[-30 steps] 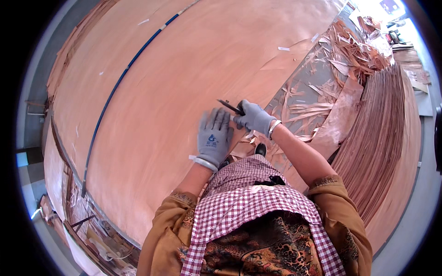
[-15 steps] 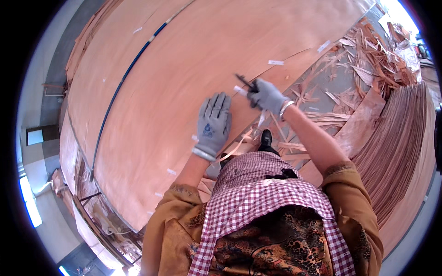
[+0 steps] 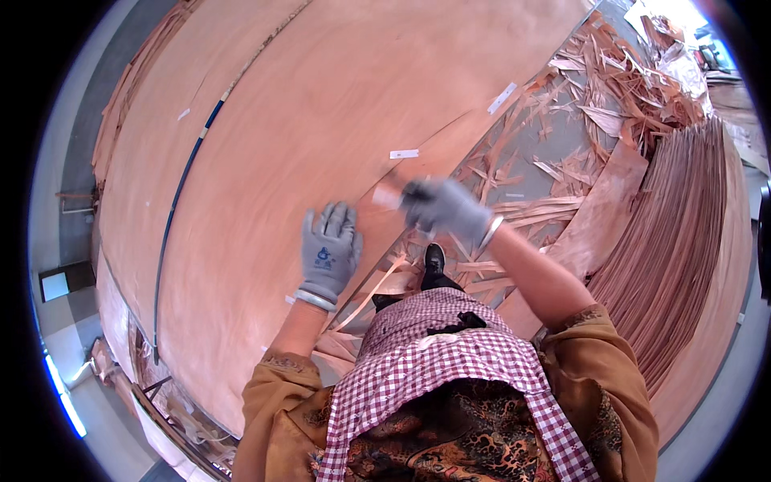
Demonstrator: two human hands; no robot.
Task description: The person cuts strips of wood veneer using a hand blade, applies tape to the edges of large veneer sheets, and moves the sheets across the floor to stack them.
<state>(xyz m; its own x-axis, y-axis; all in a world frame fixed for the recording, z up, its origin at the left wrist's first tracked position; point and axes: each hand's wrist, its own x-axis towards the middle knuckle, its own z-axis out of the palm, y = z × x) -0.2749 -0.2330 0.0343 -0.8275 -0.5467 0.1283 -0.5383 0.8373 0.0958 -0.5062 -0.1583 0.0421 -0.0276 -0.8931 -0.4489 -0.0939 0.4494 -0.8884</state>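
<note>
A large sheet of reddish wood veneer (image 3: 265,177) lies in front of me, with a thin dark split near its right edge. My left hand (image 3: 331,247), in a grey glove, rests flat on the veneer with its fingers stretched out. My right hand (image 3: 446,210), gloved as well, is closed around a dark knife-like tool (image 3: 414,194) near the sheet's edge; motion blurs it. Just left of that hand is a white strip of tape (image 3: 387,197) beside the split. Farther along lie another tape strip (image 3: 404,153) and a longer one (image 3: 502,98).
A blue and dark rod (image 3: 183,181) runs lengthwise over the sheet. Torn veneer scraps (image 3: 594,88) cover the floor on the right. A tall stack of veneer sheets (image 3: 671,241) stands at the right. My black shoe (image 3: 434,259) is by the sheet's edge.
The view has shifted, so the sheet and tape strips appear farther left. My right hand has moved nearer and slightly left, blurring the tool. The left hand stays flat on the veneer.
</note>
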